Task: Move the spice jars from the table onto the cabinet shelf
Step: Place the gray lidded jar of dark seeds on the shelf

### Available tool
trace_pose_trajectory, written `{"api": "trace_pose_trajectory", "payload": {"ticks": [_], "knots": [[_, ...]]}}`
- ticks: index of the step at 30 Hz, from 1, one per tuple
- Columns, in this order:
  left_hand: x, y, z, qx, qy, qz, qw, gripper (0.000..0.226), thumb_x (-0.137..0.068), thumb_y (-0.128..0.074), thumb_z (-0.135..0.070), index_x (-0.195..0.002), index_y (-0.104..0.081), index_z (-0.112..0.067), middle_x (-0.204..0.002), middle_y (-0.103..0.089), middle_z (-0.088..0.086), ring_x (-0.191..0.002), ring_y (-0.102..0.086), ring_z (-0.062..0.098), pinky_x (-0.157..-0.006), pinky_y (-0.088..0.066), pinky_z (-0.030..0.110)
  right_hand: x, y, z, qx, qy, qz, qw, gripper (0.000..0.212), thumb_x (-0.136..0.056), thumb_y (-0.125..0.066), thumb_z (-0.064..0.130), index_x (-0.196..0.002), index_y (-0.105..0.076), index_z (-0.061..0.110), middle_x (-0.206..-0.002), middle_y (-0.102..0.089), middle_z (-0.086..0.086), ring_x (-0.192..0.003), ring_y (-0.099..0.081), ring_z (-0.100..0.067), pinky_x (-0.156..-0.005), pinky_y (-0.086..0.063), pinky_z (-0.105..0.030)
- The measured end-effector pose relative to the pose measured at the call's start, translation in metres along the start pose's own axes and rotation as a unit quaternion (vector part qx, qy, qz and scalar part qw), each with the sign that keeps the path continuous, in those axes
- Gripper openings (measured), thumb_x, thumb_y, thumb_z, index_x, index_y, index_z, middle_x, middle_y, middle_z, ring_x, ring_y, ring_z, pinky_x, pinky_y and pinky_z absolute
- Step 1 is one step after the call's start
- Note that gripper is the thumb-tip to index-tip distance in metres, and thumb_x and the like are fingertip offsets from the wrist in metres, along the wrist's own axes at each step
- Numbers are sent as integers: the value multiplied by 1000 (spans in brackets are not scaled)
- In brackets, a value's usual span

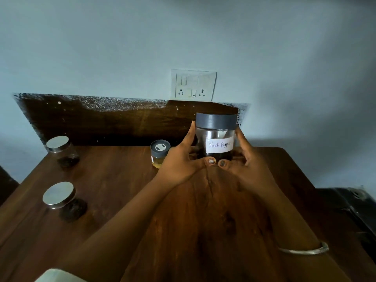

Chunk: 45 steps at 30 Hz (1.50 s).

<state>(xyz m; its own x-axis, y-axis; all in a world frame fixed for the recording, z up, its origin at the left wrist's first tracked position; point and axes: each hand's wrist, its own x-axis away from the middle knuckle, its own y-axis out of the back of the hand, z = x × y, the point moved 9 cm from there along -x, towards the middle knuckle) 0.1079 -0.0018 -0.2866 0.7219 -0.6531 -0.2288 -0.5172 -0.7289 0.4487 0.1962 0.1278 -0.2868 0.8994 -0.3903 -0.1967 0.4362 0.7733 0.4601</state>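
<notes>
The left hand (pixel 179 161) and right hand (pixel 250 165) clasp the Black Pepper jar (pixel 216 139) from either side near the surface's (pixel 122 190) far edge. A small yellow jar (pixel 159 154) stands just left of it. Two steel-lidded jars (pixel 62 150) (pixel 63 200) sit along the left edge.

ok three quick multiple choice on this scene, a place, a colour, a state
1. Where is the small yellow jar? A) left of the black pepper jar B) right of it C) on top of it
2. The black pepper jar's lid is: A) red B) grey C) green
3. The black pepper jar is: A) lying on its side B) upright, untouched C) upright, gripped by two hands
Answers: 1 A, it stands beside the left hand. 2 B, the lid looks dark grey. 3 C, left hand and right hand curl round it.
</notes>
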Motion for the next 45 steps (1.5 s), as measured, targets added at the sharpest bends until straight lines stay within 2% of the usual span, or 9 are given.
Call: {"api": "trace_pose_trajectory", "payload": {"ticks": [6, 10, 16, 21, 24, 33, 36, 39, 45], "knots": [[-35, 24, -62, -47, -79, -87, 992, 91, -77, -73, -29, -146, -14, -31, -130, -59, -1, -106, -52, -3, -85, -38, 3, -32, 46, 42, 10, 59, -104, 993, 93, -75, -75, 23, -143, -17, 46, -126, -54, 12, -88, -54, 15, -67, -43, 0], [-69, 39, -119, -108, -147, -146, 972, 71, -80, -70, -34, -142, -37, -24, -117, -67, 0, -100, -64, 7, -75, -43, 3, -60, 87, 80, 22, 97, -170, 980, 83, -73, -76, 29, -140, -27, 37, -119, -58, 12, -90, -55, 9, -66, -37, 2], [-120, 63, -200, -85, -219, -218, 947, 64, -77, -73, -26, -136, -48, -17, -135, -54, 5, -114, -60, 21, -96, -50, 31, -108, 143, 137, 62, 166, -221, 959, 51, -77, -72, 32, -112, -35, 29, -130, -56, 0, -110, -58, -17, -84, -46, -24], [-165, 85, -259, -40, -261, -259, 929, 57, -75, -76, -21, -128, -54, -16, -112, -58, -12, -96, -61, 7, -76, -46, 3, -149, 190, 191, 112, 239, -291, 920, 46, -78, -70, 34, -107, -37, 24, -120, -60, -4, -91, -50, -10, -62, -33, -7], [-189, 98, -289, -47, -290, -285, 913, 49, -78, -73, -22, -122, -51, -17, -109, -61, -12, -92, -57, 1, -73, -44, 4, -173, 212, 225, 128, 279, -321, 896, 47, -78, -70, 37, -110, -42, 15, -116, -60, -7, -93, -52, -15, -60, -35, -13], [-245, 126, -327, -146, -314, -346, 872, 41, -89, -60, -19, -126, -48, -11, -125, -56, 7, -109, -58, 19, -89, -51, 29, -246, 229, 273, 222, 284, -314, 878, 48, -82, -62, 43, -109, -41, 10, -113, -63, -14, -91, -64, -30, -63, -49, -30], [-260, 127, -324, -213, -306, -332, 867, 48, -89, -59, -16, -134, -43, -11, -131, -46, 7, -114, -53, 21, -94, -45, 25, -268, 226, 272, 249, 267, -285, 886, 45, -87, -53, 47, -110, -37, 12, -107, -65, -13, -89, -63, -32, -79, -51, -42], [-273, 124, -314, -271, -282, -310, 867, 58, -89, -58, -20, -141, -34, -12, -133, -45, 9, -119, -48, 25, -100, -41, 30, -286, 225, 269, 306, 235, -284, 878, 43, -92, -39, 51, -115, -33, 15, -105, -67, -9, -102, -59, -35, -105, -28, -59], [-287, 117, -300, -348, -223, -359, 837, 74, -90, -53, -37, -149, -15, -13, -132, -33, 15, -122, -38, 28, -102, -38, 32, -298, 220, 265, 354, 193, -304, 863, 48, -92, -31, 55, -121, -33, 17, -107, -67, -9, -114, -48, -40, -106, -16, -63]]}}
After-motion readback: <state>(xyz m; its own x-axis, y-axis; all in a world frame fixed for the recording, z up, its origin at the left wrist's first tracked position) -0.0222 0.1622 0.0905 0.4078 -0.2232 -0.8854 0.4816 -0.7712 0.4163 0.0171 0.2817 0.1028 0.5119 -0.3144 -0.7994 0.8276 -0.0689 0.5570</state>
